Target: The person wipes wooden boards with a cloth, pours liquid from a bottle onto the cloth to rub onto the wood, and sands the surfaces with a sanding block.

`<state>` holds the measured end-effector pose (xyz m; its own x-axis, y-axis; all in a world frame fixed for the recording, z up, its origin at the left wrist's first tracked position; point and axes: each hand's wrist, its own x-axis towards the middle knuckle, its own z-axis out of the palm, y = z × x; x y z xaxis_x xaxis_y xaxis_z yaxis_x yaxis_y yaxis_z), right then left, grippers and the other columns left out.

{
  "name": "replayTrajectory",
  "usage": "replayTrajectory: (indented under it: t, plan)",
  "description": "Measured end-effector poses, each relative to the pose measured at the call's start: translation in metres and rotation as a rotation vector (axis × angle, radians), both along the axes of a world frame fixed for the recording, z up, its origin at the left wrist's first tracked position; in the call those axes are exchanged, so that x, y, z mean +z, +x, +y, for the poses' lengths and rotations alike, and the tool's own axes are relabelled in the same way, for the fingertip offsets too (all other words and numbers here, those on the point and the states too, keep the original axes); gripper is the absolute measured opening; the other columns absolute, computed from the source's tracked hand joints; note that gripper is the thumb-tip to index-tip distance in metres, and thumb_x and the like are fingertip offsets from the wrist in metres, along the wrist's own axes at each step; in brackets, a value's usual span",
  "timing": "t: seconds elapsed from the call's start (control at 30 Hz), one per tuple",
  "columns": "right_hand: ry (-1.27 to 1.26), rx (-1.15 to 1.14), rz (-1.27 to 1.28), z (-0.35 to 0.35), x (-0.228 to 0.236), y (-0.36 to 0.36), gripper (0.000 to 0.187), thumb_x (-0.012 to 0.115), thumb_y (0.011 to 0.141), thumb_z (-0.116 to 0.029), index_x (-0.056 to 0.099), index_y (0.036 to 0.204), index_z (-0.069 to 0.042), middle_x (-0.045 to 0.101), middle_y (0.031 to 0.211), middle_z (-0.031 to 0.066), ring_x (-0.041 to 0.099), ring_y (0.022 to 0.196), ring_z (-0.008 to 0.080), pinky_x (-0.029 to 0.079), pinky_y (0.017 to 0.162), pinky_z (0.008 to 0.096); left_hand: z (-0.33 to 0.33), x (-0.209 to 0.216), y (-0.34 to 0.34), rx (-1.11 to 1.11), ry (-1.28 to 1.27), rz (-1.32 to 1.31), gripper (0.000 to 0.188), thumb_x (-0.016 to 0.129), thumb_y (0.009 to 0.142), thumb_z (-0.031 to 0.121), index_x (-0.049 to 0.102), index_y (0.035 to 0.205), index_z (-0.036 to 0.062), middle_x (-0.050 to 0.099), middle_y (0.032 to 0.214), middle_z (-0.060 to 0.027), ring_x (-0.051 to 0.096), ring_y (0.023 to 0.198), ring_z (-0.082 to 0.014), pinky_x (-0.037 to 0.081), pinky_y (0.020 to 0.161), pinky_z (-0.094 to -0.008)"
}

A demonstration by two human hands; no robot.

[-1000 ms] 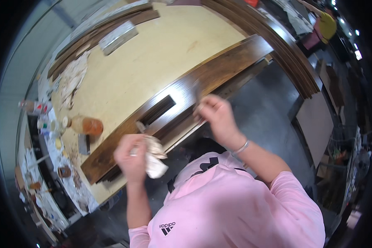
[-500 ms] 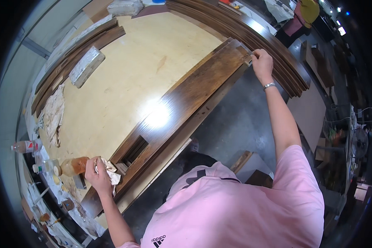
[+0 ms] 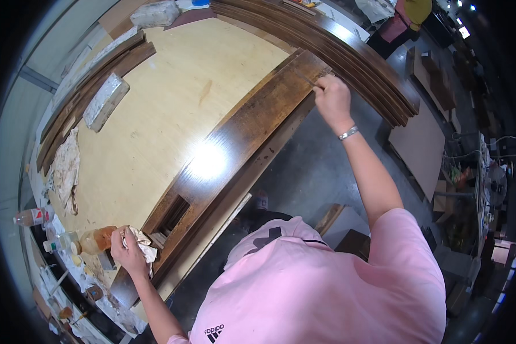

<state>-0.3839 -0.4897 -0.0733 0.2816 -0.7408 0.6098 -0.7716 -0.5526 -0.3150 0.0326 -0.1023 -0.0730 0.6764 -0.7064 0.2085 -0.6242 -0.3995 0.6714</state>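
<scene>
Clearly the right hand (image 3: 333, 102) has left the slot (image 3: 174, 215) for the plank's (image 3: 255, 117) far end, fingers pinched on a thin tool (image 3: 307, 80) — too small to name — so the work seems centred there now. The left hand (image 3: 129, 253) has shifted out by the bottle (image 3: 100, 239), closed around a rag (image 3: 144, 245). The plank lies along the table's (image 3: 160, 123) near side.

At eight o'clock the left hand (image 3: 129, 255) grips a cloth (image 3: 144, 246) beside a bottle (image 3: 99, 239), while toward half past one the right hand (image 3: 333, 102) holds a thin tool (image 3: 307, 79) at a brown board (image 3: 252, 117).
</scene>
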Motion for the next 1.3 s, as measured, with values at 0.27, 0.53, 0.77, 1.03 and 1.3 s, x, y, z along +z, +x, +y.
replayTrajectory:
  t: [0.27, 0.53, 0.77, 1.03, 1.3]
  plan:
    - [-0.029, 0.421, 0.014, 0.107, 0.012, 0.071, 0.007, 0.058, 0.070, -0.002, 0.059, 0.066, -0.007, 0.059, 0.070, 0.0121, 0.058, 0.070, 0.0315, 0.051, 0.067, 0.0413, 0.006, -0.001, 0.002, 0.015, -0.040, -0.014, 0.014, 0.056, 0.096, 0.007, 0.063, 0.093, -0.0049, 0.061, 0.080, -0.0091, 0.055, 0.073, -0.0164, 0.046, 0.069, -0.0309]
    - [0.108, 0.487, -0.054, 0.152, 0.000, 0.098, 0.010, 0.060, 0.072, -0.002, 0.055, 0.065, -0.007, 0.053, 0.071, 0.0130, 0.056, 0.070, 0.0313, 0.049, 0.064, 0.0417, -0.002, -0.001, -0.003, 0.017, -0.059, -0.008, 0.013, 0.057, 0.096, 0.005, 0.063, 0.093, -0.0053, 0.060, 0.079, -0.0076, 0.054, 0.073, -0.0141, 0.045, 0.068, -0.0291]
    - [0.090, 0.321, -0.005, 0.098, 0.000, 0.065, 0.010, 0.057, 0.071, 0.000, 0.055, 0.064, -0.006, 0.054, 0.069, 0.0123, 0.055, 0.068, 0.0319, 0.047, 0.059, 0.0438, 0.002, 0.002, -0.003, 0.030, -0.029, 0.001, 0.013, 0.057, 0.096, 0.006, 0.064, 0.094, -0.0053, 0.061, 0.081, -0.0072, 0.054, 0.072, -0.0137, 0.045, 0.068, -0.0288]
    - [0.116, 0.568, -0.190, 0.156, 0.012, 0.107, 0.011, 0.060, 0.072, -0.001, 0.053, 0.064, -0.006, 0.051, 0.068, 0.0117, 0.053, 0.065, 0.0304, 0.046, 0.057, 0.0428, 0.005, 0.001, -0.004, 0.070, -0.055, -0.030, 0.012, 0.059, 0.095, 0.006, 0.065, 0.093, -0.0042, 0.061, 0.079, -0.0082, 0.055, 0.073, -0.0145, 0.046, 0.070, -0.0289]
    - [0.260, 0.772, -0.120, 0.220, -0.016, 0.138, 0.007, 0.062, 0.066, -0.005, 0.055, 0.065, -0.008, 0.052, 0.071, 0.0088, 0.056, 0.072, 0.0281, 0.049, 0.061, 0.0384, -0.006, 0.004, -0.003, 0.014, -0.075, -0.037, 0.013, 0.061, 0.094, 0.008, 0.065, 0.092, -0.0046, 0.062, 0.079, -0.0097, 0.056, 0.073, -0.0166, 0.046, 0.071, -0.0303]
